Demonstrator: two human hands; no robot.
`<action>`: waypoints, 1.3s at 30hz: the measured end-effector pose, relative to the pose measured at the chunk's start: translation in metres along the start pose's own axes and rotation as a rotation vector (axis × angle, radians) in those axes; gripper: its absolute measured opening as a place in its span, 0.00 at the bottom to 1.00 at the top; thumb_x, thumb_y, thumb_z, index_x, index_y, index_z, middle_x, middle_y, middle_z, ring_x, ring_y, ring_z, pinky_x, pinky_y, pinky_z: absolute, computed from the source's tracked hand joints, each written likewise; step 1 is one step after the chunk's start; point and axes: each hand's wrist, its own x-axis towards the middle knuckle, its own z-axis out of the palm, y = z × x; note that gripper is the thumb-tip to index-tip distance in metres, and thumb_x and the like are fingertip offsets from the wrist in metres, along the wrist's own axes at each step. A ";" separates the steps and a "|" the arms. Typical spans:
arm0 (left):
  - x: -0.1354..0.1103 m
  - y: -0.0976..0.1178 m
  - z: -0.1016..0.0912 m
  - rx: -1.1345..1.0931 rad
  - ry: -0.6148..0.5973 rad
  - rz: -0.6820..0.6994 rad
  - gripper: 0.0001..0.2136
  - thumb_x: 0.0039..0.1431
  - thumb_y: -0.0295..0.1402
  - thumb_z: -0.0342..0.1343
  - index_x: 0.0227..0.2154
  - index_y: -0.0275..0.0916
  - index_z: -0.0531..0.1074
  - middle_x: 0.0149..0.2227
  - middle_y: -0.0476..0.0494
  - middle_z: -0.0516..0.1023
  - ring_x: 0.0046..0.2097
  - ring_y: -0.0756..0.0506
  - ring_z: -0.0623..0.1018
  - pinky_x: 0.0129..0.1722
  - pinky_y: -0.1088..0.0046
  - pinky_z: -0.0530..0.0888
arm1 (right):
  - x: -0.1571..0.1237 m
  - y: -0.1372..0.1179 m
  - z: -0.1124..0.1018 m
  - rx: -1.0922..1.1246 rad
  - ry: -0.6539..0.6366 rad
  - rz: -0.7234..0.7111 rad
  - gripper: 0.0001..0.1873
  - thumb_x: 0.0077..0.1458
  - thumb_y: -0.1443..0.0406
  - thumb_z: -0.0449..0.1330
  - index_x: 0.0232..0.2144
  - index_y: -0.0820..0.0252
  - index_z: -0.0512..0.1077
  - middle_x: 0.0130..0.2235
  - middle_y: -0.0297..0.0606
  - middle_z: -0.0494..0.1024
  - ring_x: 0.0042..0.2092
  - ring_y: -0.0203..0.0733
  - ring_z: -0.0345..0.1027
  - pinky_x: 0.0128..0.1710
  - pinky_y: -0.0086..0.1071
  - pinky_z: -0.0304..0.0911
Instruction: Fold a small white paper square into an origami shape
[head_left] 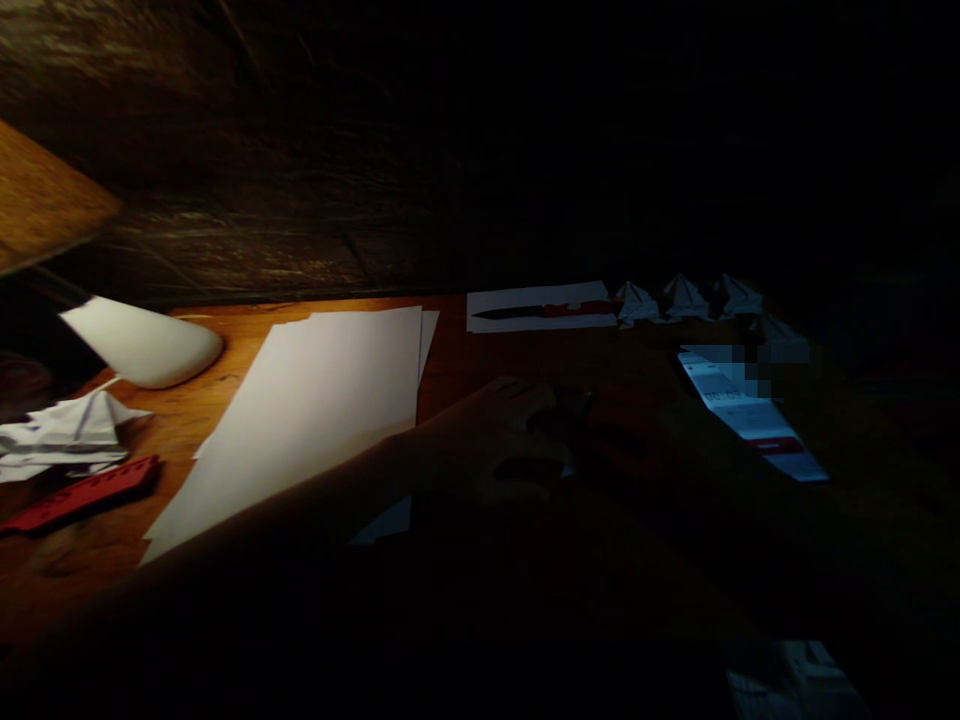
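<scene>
The scene is very dark. My left forearm reaches in from the lower left, and my left hand (499, 435) rests on the wooden table (450, 350) just right of a stack of white paper sheets (322, 400). Its fingers curl around a small dark thing (564, 412) that I cannot make out. A faint reddish shape (622, 442) lies just beyond the fingers. My right hand does not show.
A red-handled knife (547, 311) lies on a white sheet (525, 296) at the back. Three folded paper figures (682, 296) stand beside it. A lit phone (750, 412) lies to the right. At the left are a white lamp (142, 345), folded paper (67, 428) and a red ruler (82, 495).
</scene>
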 end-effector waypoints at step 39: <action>0.003 -0.005 0.000 0.007 0.024 0.001 0.17 0.60 0.46 0.60 0.49 0.46 0.74 0.53 0.38 0.66 0.55 0.36 0.68 0.56 0.51 0.66 | 0.004 -0.004 -0.010 -0.039 -0.136 -0.085 0.14 0.57 0.74 0.53 0.41 0.60 0.75 0.48 0.43 0.75 0.41 0.43 0.72 0.38 0.33 0.65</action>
